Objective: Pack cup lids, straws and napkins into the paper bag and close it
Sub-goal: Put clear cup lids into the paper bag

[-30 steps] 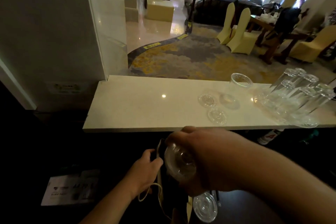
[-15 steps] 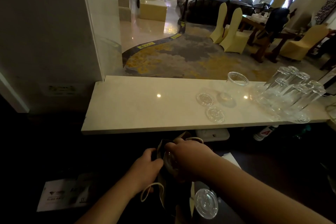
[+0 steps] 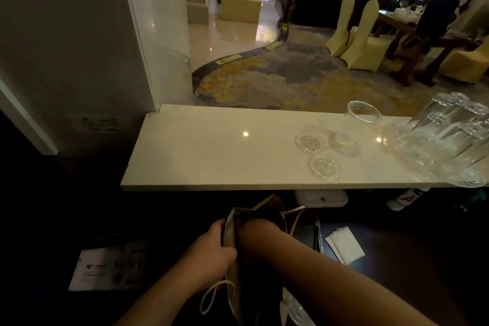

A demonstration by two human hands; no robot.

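Roughly, left to right:
printed sheet (image 3: 109, 267): lies flat on the dark surface, left of the left hand, untouched.
left hand (image 3: 209, 259): clenched on the near-left rim of the paper bag (image 3: 238, 222), holding the mouth open.
bag handles: one cord loop (image 3: 215, 296) hangs below the left hand, another (image 3: 295, 216) sits past the right wrist.
right hand: sunk inside the bag, hidden; only the forearm (image 3: 304, 272) shows, so cannot tell whether it grips or has let go.
step: judged as dropping a lid into the bag; packing early, bag not closed.
cup lids: two (image 3: 310, 142) (image 3: 325, 167) flat on the pale counter (image 3: 211, 156), beyond and right of the right arm; another clear one (image 3: 297, 312) just under the forearm, beside the bag.
straws: dark thin thing (image 3: 317, 235) right of the bag, maybe a straw, unsure.
napkins (image 3: 345, 245): white, folded, right of the forearm.
glasses (image 3: 449, 137): clustered far right on the counter, not for packing.
next: pull the right hand out, reach forward-right for a lid; left keeps the mouth wide.
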